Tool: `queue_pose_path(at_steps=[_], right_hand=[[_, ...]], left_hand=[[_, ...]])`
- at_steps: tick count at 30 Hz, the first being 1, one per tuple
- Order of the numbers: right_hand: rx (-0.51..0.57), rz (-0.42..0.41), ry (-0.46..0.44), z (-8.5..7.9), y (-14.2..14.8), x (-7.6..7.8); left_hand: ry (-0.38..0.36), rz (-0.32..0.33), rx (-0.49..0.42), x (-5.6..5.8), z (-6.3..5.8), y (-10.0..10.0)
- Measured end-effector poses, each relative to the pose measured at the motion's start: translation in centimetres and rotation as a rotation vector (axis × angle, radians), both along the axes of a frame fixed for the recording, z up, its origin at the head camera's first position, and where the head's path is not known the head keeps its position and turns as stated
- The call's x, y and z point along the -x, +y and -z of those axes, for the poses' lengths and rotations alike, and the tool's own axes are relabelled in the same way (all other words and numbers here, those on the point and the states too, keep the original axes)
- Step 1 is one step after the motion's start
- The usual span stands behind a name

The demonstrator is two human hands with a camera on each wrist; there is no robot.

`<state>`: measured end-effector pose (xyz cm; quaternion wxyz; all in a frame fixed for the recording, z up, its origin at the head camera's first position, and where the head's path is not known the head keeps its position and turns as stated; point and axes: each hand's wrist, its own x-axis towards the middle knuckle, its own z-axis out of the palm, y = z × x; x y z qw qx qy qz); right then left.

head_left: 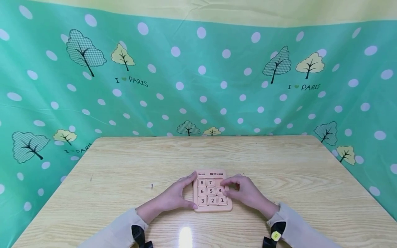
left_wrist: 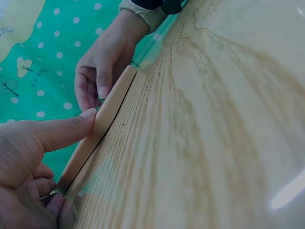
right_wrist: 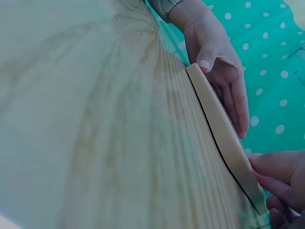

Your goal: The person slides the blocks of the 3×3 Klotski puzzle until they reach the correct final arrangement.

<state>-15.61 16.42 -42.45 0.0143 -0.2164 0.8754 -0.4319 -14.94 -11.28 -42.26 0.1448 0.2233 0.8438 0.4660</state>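
A pink sliding number puzzle (head_left: 214, 209) lies flat on the wooden table, directly in front of the person. Its tiles read 8, 7 and a gap in the top row, then 6, 5, 4, then 3, 2, 1. The left hand (head_left: 173, 197) holds the puzzle's left side, thumb at the near corner and fingers at the far one; in the right wrist view those fingers look long and fairly straight. At the right side, the right hand (head_left: 246, 193) has its index fingertip over the gap and its thumb by the 4 tile (head_left: 220, 190). Both hands' other fingers are partly hidden.
The pale wood-grain table (head_left: 124, 158) extends around the puzzle on all sides. Behind it hangs a green dotted curtain (head_left: 198, 96) with tree prints. Each wrist wears a black strap (head_left: 138, 235) over a light sleeve. A bright reflection shows near the front.
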Motion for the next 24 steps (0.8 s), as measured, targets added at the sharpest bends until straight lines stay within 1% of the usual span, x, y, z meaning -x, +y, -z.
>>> queue_pose_path(at_steps=[4, 11, 20, 24], right_hand=[[-0.005, 0.006, -0.017, 0.00, 0.04, -0.09], [0.008, -0.002, -0.004, -0.20, -0.13, -0.07], [-0.020, 0.059, -0.013, -0.19, -0.60, 0.17], [-0.020, 0.066, -0.006, -0.22, -0.77, 0.42]], left_hand=[[0.000, -0.008, 0.009, 0.00, 0.06, -0.02], [0.001, -0.007, 0.009, 0.01, 0.07, -0.03], [0.011, -0.008, 0.016, 0.05, 0.13, 0.01], [0.008, -0.010, 0.015, 0.06, 0.16, 0.00]])
